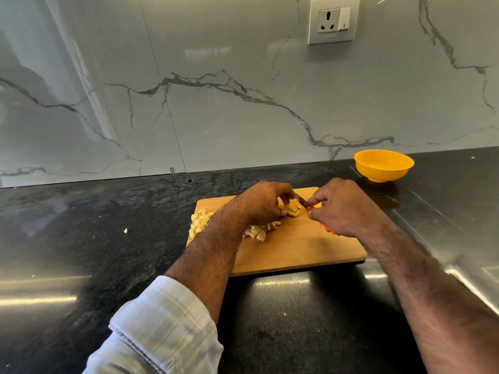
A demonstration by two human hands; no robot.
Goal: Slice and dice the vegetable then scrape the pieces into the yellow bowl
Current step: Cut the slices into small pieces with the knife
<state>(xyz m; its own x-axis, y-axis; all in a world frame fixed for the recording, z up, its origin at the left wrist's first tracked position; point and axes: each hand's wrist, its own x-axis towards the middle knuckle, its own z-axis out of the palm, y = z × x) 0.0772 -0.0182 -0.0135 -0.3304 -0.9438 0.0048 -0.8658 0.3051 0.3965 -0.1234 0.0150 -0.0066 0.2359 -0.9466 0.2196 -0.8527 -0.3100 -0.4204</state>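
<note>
A wooden cutting board (297, 249) lies on the black counter. My left hand (263, 202) holds down a pale yellow vegetable piece (291, 211) near the board's far edge, fingers curled over it. My right hand (341, 207) grips a knife (302, 199) with a red handle, the blade angled onto the piece. Diced pieces (199, 221) are heaped at the board's left end, and more diced pieces (260, 231) lie by my left wrist. The yellow bowl (383, 165) stands to the far right of the board, near the wall; nothing shows inside it.
One stray vegetable bit (125, 231) lies on the counter left of the board. A marble backsplash rises behind, with a wall socket (333, 20) at upper right. A steel surface (459, 238) adjoins the counter on the right.
</note>
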